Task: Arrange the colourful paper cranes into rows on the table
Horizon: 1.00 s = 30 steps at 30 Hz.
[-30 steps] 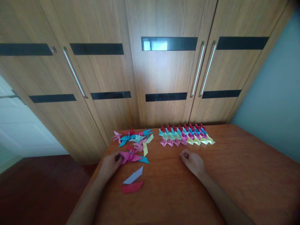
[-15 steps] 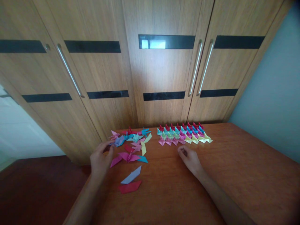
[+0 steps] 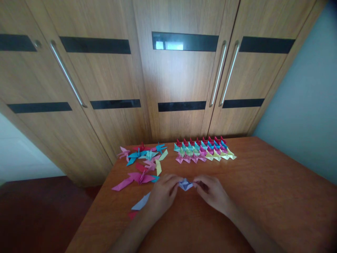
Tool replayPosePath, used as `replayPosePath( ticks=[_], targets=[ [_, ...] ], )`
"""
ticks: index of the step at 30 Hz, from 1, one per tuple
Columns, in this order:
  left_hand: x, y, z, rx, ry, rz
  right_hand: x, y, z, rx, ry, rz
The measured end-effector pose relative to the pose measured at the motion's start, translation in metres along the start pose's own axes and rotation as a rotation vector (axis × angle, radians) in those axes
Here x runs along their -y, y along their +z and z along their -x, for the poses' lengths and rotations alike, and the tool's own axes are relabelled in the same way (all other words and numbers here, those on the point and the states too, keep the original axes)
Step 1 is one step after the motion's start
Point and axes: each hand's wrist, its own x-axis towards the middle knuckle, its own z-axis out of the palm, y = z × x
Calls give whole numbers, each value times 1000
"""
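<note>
Between my two hands, over the middle of the table, is a small lavender folded-paper piece (image 3: 185, 185). My left hand (image 3: 163, 192) pinches its left tip, and my right hand (image 3: 210, 192) pinches the right one. Left of them lies a loose group of origami cranes and folded strips, among them a magenta crane (image 3: 140, 177), a pale turquoise crane (image 3: 150, 155) and a yellow strip (image 3: 158, 167). Partly behind my left hand and forearm are a pale lavender strip (image 3: 140, 202) and a red strip (image 3: 133, 214).
Rows of folded-paper pieces (image 3: 204, 150) in red, blue, green, pink and yellow stand at the back of the wooden table (image 3: 263, 196). A wooden wardrobe (image 3: 181, 80) with metal handles rises behind it, and a bluish wall (image 3: 297, 105) is on the right.
My left hand has picked the lavender piece out of the left group and carried it right, to the middle. My right hand has come down and grips its other end. The view has shifted slightly.
</note>
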Motion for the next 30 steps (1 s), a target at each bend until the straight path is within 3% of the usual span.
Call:
replayPosePath(
  ticks=[3, 6, 10, 13, 16, 19, 30],
  targets=[
    [5, -2, 3, -24, -58, 16, -20, -17, -1, -47, 25, 50],
    [10, -6, 6, -39, -102, 23, -60, -52, -9, -270, 152, 147],
    [12, -9, 8, -21, -121, 35, -133, -106, -20, -517, 496, 448],
    [10, -8, 9, -15, -137, 36, -179, -127, -20, -495, 759, 601],
    [9, -8, 11, 2, -135, 43, -206, -130, -18, -330, 905, 636],
    [9, -9, 12, 17, -137, 48, -220, -125, -19, -224, 928, 636],
    [13, -8, 13, 21, -154, 23, -242, -122, -26, -203, 822, 649]
  ],
)
